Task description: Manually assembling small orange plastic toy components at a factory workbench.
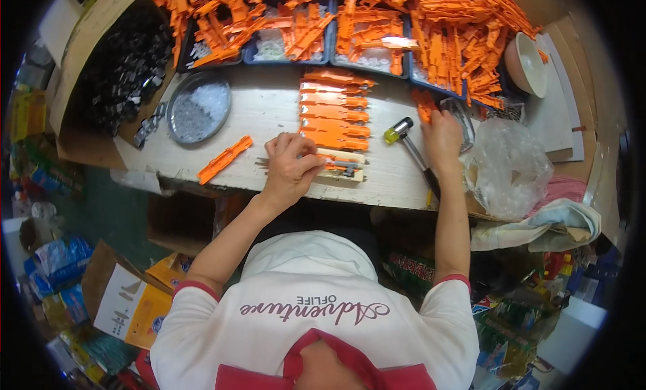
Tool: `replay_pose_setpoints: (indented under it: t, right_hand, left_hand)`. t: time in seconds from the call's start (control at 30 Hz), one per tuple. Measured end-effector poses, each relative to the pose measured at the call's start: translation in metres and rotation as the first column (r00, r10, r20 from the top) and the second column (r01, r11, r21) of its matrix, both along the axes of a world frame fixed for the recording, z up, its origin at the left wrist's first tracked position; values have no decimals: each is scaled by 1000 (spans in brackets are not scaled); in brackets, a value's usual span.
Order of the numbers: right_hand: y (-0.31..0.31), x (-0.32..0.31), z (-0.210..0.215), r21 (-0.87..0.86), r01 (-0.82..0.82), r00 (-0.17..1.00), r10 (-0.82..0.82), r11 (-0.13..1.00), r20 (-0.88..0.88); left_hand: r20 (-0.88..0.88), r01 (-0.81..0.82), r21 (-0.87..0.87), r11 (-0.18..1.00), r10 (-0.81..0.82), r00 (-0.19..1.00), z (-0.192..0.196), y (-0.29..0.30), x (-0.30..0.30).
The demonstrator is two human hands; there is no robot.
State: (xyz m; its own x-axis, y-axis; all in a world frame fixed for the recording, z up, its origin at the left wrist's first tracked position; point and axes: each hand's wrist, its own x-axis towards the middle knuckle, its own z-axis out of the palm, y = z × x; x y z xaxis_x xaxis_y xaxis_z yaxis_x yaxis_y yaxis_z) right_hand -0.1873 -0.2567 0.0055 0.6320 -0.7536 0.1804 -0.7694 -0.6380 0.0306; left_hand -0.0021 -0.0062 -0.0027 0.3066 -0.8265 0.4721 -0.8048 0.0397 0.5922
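Observation:
My left hand (291,163) is closed, fingers curled and thumb pinched in, at the left end of a cream-coloured block (343,175) with grey and orange parts on it. What the fingertips hold is hidden. Just beyond that block, several flat orange plastic pieces (334,113) lie side by side in a column. At the right of the table my right hand (444,138) has its fingers curled down beside a loose orange piece (424,106) and a small metal tray (464,126). Anything between its fingers is out of sight. A yellow-ended hammer (412,146) lies left of my right forearm.
Orange pieces (464,33) are heaped along the back over blue bins (291,56). Black parts (124,67) fill a carton at left, near a round metal dish (198,107) of small clear pieces. One orange piece (225,159) lies apart. A bowl (526,65) and plastic bag (508,168) are right.

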Motion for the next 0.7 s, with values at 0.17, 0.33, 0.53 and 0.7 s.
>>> replay_pose_setpoints:
  t: [0.17,0.33,0.53,0.7]
  right_hand:
    - [13,-14,29,542,10,903,-241,840,356]
    - [74,-4,44,674,-596,444,-520,436,729]
    - [143,38,32,630,-768,473,-561,117,680]
    - [131,25,24,689,-665,582,-379,289,720]
  left_hand:
    - [-29,-12,-83,996,9,1000,11,-2,-3]
    - [-219,25,-92,995,-45,975,34,-6,-15]
    - [-406,117,-105,987,-150,901,34,-2,-24]
    - [-52,146,-23,989,-147,988,35,13,9]
